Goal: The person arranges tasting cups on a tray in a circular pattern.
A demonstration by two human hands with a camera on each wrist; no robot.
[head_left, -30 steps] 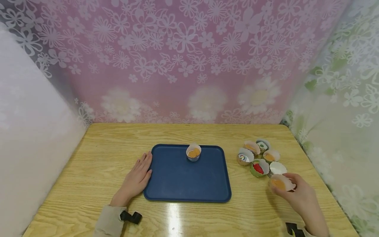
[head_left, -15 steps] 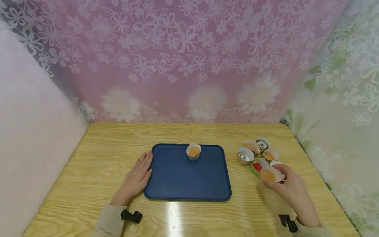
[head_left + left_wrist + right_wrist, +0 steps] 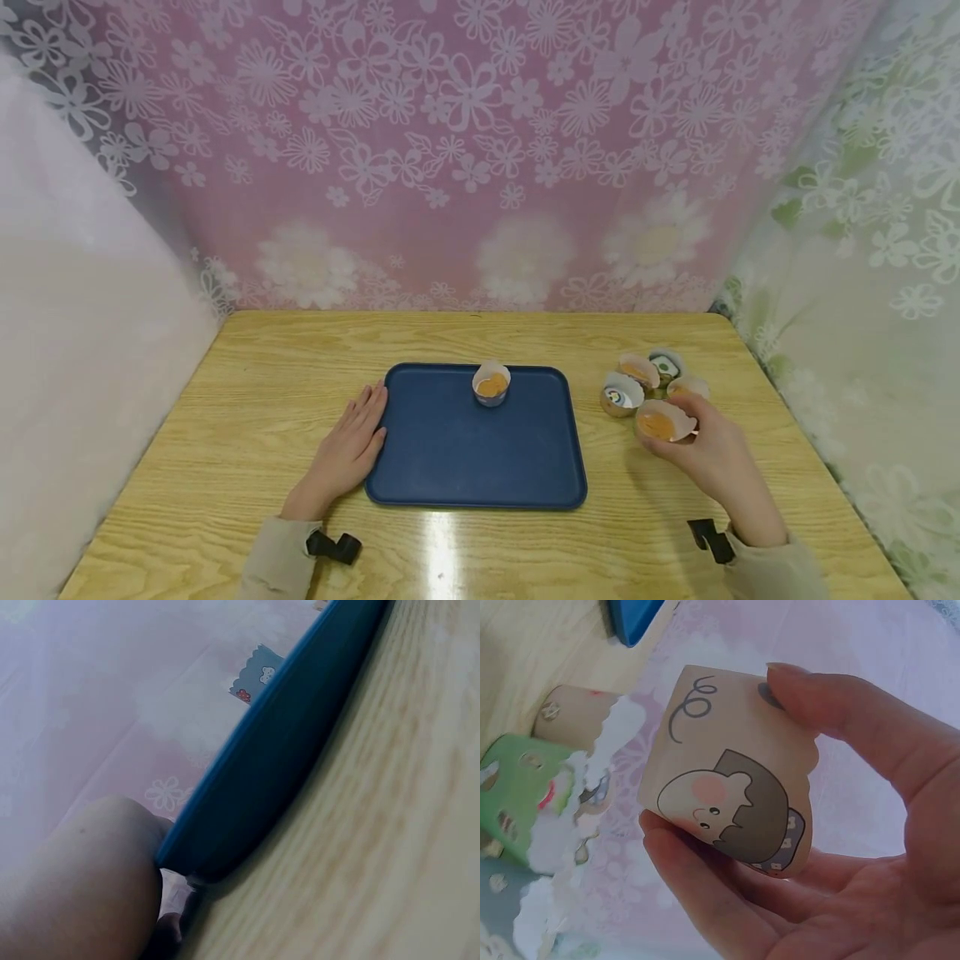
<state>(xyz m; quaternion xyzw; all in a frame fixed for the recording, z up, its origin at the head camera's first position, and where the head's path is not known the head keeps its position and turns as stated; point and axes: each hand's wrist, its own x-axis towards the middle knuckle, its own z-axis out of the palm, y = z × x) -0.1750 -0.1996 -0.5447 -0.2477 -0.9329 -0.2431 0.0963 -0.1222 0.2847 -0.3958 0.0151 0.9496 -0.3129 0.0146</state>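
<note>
Cup [image 3: 662,423] was pinched by right hand [image 3: 716,458], likely to clear right-side cups [image 3: 622,397] | left edge of tray [image 3: 472,454] was touched by left hand [image 3: 343,454], fingers straight, likely steadying

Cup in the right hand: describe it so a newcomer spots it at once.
Find the blue tray on the wooden table, then the cluster of wavy-rimmed cups beyond its right edge. At the cluster's near side, the right hand grips one cup, tilted, orange showing inside. The right wrist view shows a dark-haired cartoon figure on its pale side; only this cup is held.
</note>
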